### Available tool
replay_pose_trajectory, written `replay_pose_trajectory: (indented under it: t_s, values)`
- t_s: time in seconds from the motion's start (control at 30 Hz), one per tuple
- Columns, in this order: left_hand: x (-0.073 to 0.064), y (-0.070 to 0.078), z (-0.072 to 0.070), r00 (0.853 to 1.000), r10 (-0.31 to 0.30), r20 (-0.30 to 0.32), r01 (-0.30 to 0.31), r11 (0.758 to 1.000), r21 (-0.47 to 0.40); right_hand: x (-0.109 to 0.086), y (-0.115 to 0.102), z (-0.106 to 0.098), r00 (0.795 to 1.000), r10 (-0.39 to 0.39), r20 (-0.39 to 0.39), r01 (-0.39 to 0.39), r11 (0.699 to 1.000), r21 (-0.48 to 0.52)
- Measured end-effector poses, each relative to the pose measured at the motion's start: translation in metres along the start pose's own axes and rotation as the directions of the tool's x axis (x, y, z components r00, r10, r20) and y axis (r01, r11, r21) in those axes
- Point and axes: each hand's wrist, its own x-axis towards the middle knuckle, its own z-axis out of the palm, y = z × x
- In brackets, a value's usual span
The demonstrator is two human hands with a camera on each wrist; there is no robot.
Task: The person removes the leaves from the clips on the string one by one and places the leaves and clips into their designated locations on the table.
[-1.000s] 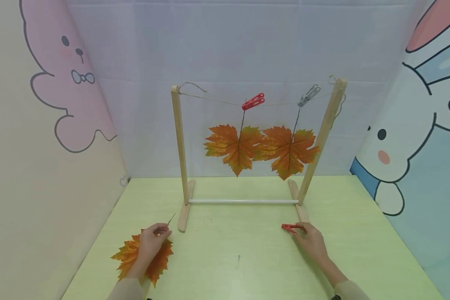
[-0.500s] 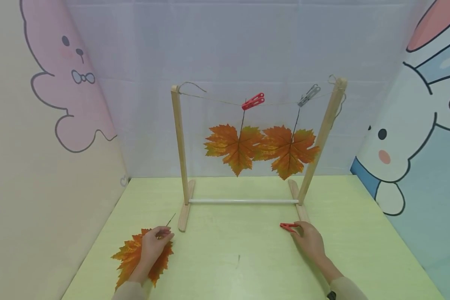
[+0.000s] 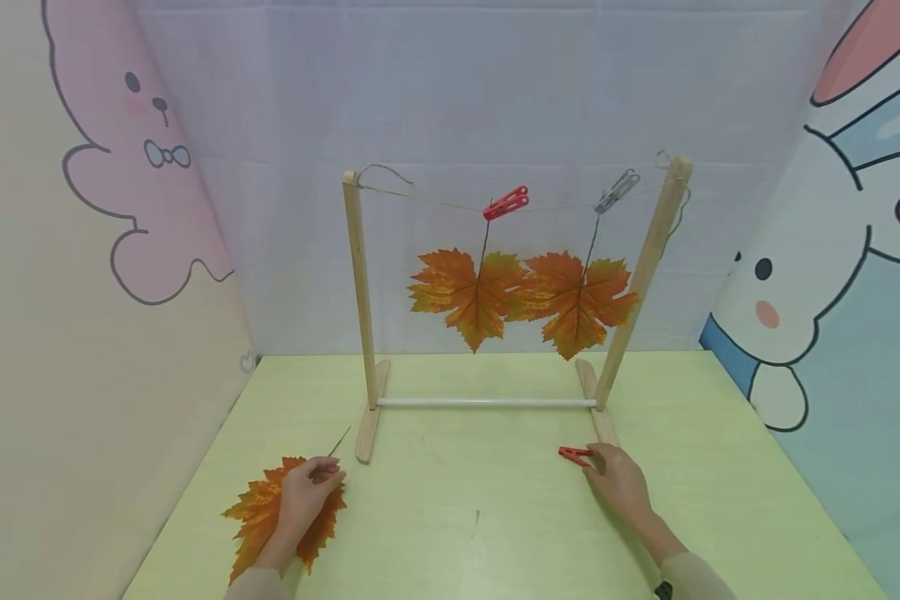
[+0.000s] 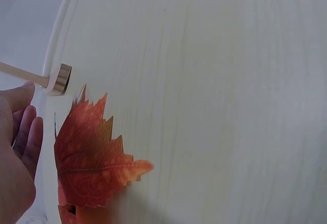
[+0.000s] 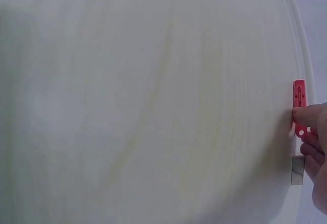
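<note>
A maple leaf [image 3: 258, 512], orange and yellow, lies at the table's front left, its thin stem [image 3: 342, 437] pointing toward the rack. My left hand [image 3: 303, 496] is over this leaf near the stem's base. In the left wrist view, thumb and loosely bent fingers stand apart beside the leaf [image 4: 92, 152]; I see no firm grip. With thumb and fingers my right hand [image 3: 621, 482] pinches a red clothespin [image 3: 574, 455], also visible in the right wrist view [image 5: 300, 98]. Two similar leaves [image 3: 465, 292] hang from the string, one by a red clothespin [image 3: 506, 203], one by a grey clothespin [image 3: 617, 192].
A wooden rack [image 3: 360, 292] stands mid-table, with a string [image 3: 435, 200] between its posts and a white rod [image 3: 487, 403] near its feet. A small dark scrap [image 3: 477, 518] lies on the table [image 3: 450, 467] between the hands. Printed cloth surrounds the table.
My left hand has shifted slightly back along the stem toward the leaf, which stays put. My right hand has moved a little to the left with the red clothespin.
</note>
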Motion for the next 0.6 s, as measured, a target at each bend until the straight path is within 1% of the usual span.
replay_pose_trajectory:
  t_s: [0.23, 0.47, 0.6]
  values:
    - [-0.0006, 0.0014, -0.0017, 1.0, 0.009, -0.007, -0.009, 1.0, 0.0, -0.0003, -0.0018, -0.0031, 0.999, 0.015, 0.037, -0.016, 1.0, 0.023]
    - [-0.0007, 0.0017, 0.001, 0.998, 0.06, -0.021, -0.06, 0.998, -0.012, -0.0007, -0.0024, -0.0043, 0.999, 0.02, 0.04, -0.022, 0.999, 0.04]
    - [0.0018, 0.0004, 0.0021, 0.999, 0.05, -0.015, -0.05, 0.999, -0.006, -0.0002, -0.002, -0.0049, 0.999, 0.012, 0.034, -0.014, 0.999, 0.041]
